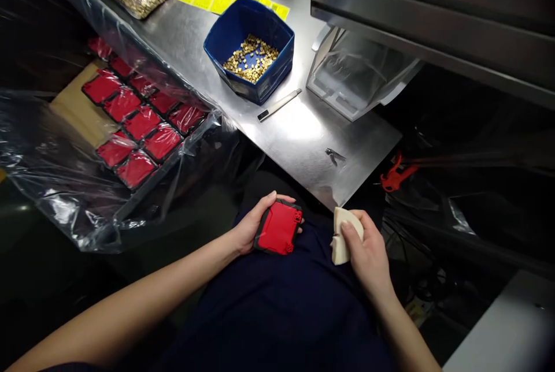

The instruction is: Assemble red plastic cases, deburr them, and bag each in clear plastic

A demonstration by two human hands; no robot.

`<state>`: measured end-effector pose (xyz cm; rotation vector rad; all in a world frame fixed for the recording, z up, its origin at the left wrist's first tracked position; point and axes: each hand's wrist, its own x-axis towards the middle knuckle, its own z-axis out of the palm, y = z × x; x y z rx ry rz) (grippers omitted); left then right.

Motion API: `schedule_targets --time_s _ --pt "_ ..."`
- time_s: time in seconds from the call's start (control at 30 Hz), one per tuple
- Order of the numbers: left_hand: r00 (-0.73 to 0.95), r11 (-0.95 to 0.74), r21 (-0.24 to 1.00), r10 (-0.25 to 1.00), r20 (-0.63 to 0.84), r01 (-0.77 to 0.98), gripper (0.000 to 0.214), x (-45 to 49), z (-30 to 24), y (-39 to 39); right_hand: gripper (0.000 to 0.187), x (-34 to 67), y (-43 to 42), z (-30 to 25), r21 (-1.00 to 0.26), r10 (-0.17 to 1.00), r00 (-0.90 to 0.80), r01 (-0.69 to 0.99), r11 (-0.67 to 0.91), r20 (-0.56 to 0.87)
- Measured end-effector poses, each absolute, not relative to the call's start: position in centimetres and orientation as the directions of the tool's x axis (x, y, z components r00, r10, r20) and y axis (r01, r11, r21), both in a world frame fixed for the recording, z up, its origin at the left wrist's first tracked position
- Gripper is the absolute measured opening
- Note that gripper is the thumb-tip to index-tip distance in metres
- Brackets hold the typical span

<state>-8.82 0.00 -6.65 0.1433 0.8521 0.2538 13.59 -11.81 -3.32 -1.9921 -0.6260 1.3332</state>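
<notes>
Over my lap, my left hand (255, 224) grips a flat red plastic part (280, 226) with a black rim, its red face turned up. A short gap to the right, my right hand (368, 248) pinches a cream-coloured half-round pad (341, 239) between thumb and fingers. The pad has a straight left edge with a small notch in it. It is apart from the red part. What the pad is made of, I cannot tell.
On the metal table (303, 173) stand a blue bin (273, 80) of small brass pieces, a utility knife (280, 105), small nippers (335, 156) and a clear holder (347, 83). Left, a plastic-lined box (165, 184) holds several red parts (143, 122). An orange air gun (396, 175) hangs right.
</notes>
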Motion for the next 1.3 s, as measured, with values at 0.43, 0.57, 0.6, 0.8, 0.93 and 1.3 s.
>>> schedule_targets --time_s 0.43,0.57,0.6,0.8,0.93,1.3 --pt "0.562 0.966 0.192 0.256 -0.787 -0.171 0.057 -8.3 -6.2 0.2 0.033 11.7 -11.0 -2.8 -0.746 0.811 0.259 0.321 -0.584 -0.524" --pt "0.550 0.969 0.194 0.247 -0.798 -0.152 0.058 -8.3 -6.3 0.3 0.031 11.7 -10.9 -3.0 -0.734 0.800 0.246 0.317 -0.601 -0.548" --pt "0.546 0.969 0.196 0.246 -0.801 -0.148 0.059 -8.3 -6.3 0.3 0.031 11.7 -10.9 -3.0 -0.732 0.797 0.244 0.316 -0.604 -0.552" --pt "0.541 0.974 0.185 0.228 -0.810 -0.133 0.058 -8.0 -6.1 0.5 0.029 11.5 -10.7 -2.8 -0.739 0.817 0.215 0.350 -0.576 -0.536" --pt "0.499 0.971 0.191 0.237 -0.834 -0.142 0.054 -7.9 -6.0 0.7 0.023 11.2 -9.7 -2.0 -0.759 0.866 0.116 0.434 -0.485 -0.487" --pt "0.484 0.990 0.125 0.143 -0.864 -0.070 0.053 -8.3 -7.1 1.1 0.015 9.7 -7.2 -1.0 -0.580 0.886 -0.290 0.814 0.029 -0.363"
